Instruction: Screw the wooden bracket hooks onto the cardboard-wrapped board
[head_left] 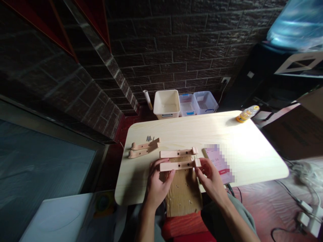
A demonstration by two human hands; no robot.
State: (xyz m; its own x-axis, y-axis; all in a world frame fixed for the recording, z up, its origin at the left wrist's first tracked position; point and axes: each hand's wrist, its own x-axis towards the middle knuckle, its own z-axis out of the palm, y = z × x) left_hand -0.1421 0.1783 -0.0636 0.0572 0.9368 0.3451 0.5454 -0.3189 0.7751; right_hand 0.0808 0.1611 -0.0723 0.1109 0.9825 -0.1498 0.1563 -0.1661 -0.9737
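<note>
A pale wooden bar (174,166) with a raised end and dark holes lies crosswise over a brown board (183,191) dotted with small holes. My left hand (158,183) grips the bar's left end between thumb and fingers. At its raised right end, my right hand (210,178) pinches it with thumb and fingertips. Just behind, a second matching bar (176,153) runs parallel to it. Two more wooden pieces with angled ends, a rear piece (143,146) and a front piece (143,152), rest on the table to the left, near several screws (149,138).
A phone (219,164) lies on the light wooden table (191,129) right of the board. At the table's far right corner is a clear bottle with orange ends (247,114). Beyond the far edge stand a cream bin (166,102) and clear plastic boxes (205,102). Cables and a power strip (314,215) lie at right.
</note>
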